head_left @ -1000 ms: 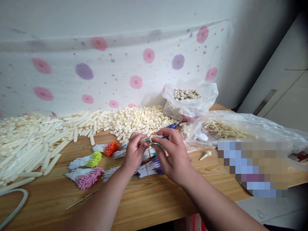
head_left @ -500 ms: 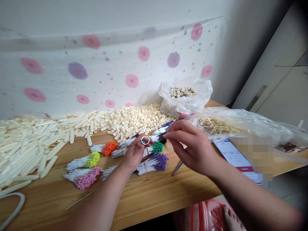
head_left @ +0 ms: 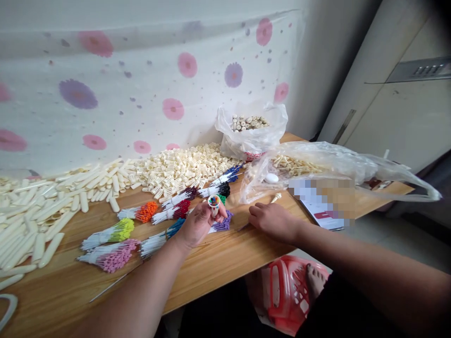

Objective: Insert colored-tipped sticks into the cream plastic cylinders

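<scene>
Where left fingers [head_left: 221, 215] pinch, the barrel [head_left: 213, 202] pokes up.

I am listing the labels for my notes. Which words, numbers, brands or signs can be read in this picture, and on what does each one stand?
No text can be read.
White sheet near the right hand: blurred out, only a red mark, unreadable.
Plastic bag of beads: red print at its bottom, too small to read.
White holder in the left hand: coloured tips, no lettering.
</scene>
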### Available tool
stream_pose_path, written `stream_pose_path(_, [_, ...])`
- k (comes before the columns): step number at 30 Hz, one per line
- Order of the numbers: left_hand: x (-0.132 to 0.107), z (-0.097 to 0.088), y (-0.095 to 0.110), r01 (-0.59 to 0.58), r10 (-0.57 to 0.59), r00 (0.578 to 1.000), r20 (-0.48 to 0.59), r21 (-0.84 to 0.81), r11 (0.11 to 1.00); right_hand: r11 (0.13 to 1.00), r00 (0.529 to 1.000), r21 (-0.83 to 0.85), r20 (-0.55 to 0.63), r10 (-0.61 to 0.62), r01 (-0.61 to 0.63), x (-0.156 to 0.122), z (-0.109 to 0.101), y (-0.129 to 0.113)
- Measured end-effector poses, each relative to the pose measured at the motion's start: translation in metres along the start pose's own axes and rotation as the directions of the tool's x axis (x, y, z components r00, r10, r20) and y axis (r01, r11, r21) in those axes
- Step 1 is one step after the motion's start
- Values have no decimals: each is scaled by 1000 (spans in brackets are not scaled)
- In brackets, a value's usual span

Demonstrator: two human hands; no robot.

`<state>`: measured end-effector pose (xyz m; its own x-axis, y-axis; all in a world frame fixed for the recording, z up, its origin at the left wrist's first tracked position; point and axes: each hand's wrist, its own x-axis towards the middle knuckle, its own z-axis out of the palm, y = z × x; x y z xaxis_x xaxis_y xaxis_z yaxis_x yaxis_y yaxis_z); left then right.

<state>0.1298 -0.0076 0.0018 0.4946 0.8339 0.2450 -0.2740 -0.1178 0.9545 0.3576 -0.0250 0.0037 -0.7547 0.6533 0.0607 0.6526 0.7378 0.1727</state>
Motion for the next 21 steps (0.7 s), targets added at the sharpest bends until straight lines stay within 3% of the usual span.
stream_pose_path(2, [-1, 5, 0, 33, -33, 999, -8, 2, 999, 998, 992, 19, -109, -63, 66, -3, -9, 5])
stream_pose_path(4, [-2, 8, 1, 51, -50, 999, -15, 13, 999, 987, 956, 138, -292, -40, 84, -9, -25, 11])
stream_pose_path(7, [-2, 11, 1, 70, -69, 997, -37, 21, 997, 884, 803, 446, -573, 163, 139, -22, -57, 13])
stream_pose_path(9, [-2, 12, 1, 90, -89, 995, -54, 14, 996, 773, 705, 582, -657, 266, 251, -27, -77, 8])
stream_pose_path(13, [-4, 13, 0, 146, -144, 988, -46, 28, 989, 689, 622, 638, -704, 343, 343, -28, -93, -10])
stream_pose_path(21, [-5, 10, -3, 137, -137, 990, -28, 11, 990, 687, 607, 662, -688, 398, 299, -20, -83, -21])
